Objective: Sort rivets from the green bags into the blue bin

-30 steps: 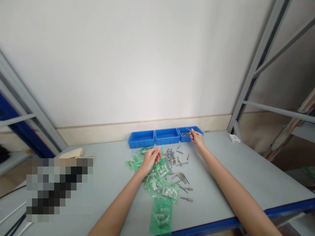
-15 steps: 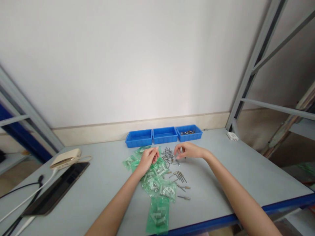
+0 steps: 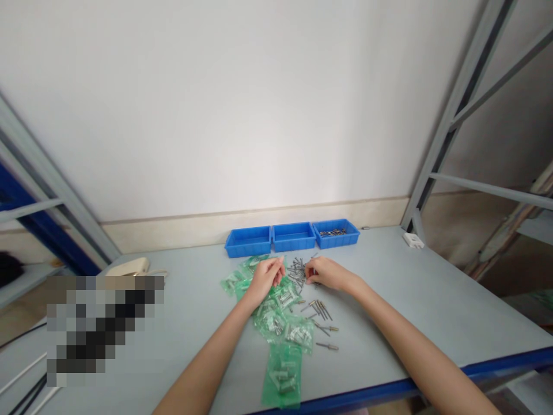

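At lower center, my left hand [image 3: 268, 279] rests on green bags [image 3: 276, 311], fingers curled together; I cannot tell whether they hold anything. Just right, my right hand [image 3: 326, 273] pinches down at the loose rivets [image 3: 295, 272], its fingertips nearly closed, their catch unclear. Behind, the right blue bin [image 3: 338, 241] contains more rivets.

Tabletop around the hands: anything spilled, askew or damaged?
No damage shows. Loose metal pins lie scattered beside the green bags, outside the right-hand blue bin holding similar ones; spilled or laid out, I can't tell. The nearest bag reaches the table's front edge.
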Motion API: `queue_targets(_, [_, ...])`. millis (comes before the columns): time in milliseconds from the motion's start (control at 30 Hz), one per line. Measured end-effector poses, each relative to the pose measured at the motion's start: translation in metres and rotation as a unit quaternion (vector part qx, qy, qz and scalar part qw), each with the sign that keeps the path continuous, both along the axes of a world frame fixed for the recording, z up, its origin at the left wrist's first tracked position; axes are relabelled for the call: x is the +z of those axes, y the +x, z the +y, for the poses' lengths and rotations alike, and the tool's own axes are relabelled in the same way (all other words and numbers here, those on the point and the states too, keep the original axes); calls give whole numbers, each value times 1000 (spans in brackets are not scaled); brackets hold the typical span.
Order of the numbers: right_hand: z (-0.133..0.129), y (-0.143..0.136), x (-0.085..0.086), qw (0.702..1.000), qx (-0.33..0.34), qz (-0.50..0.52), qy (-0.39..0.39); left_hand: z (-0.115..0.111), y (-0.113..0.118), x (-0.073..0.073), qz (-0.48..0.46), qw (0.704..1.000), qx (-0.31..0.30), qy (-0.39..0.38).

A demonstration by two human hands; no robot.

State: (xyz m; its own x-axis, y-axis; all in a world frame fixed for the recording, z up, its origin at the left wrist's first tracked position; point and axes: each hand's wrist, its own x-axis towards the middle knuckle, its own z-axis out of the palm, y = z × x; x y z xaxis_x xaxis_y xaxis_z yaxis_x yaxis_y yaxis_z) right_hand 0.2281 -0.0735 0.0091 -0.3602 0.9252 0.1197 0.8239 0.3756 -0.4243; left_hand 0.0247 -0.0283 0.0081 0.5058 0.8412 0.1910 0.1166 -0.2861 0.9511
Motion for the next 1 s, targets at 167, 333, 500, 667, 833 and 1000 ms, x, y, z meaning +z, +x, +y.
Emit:
queue_targets(167, [0, -1, -2, 999, -29, -20, -12, 2, 0, -2, 1, 1000, -6, 3])
queue_targets(333, [-2, 5, 8, 996, -82, -34, 5, 1, -1, -3, 20, 999, -10, 25])
queue_targets(500, [-6, 10, 25, 996, -75, 38, 26, -3, -1, -3, 77, 990, 11, 117])
queue_targets(667, [-2, -2, 18, 984, 3, 174, 32, -7, 0, -4, 164, 970, -24, 179])
queue_targets(833, [4, -11, 5, 970, -30, 235, 48, -5, -1, -4, 152, 973, -10, 174])
queue_targets(1000, [4, -15, 0, 950, -22, 306, -57, -3, -1, -5, 127, 978, 0, 165])
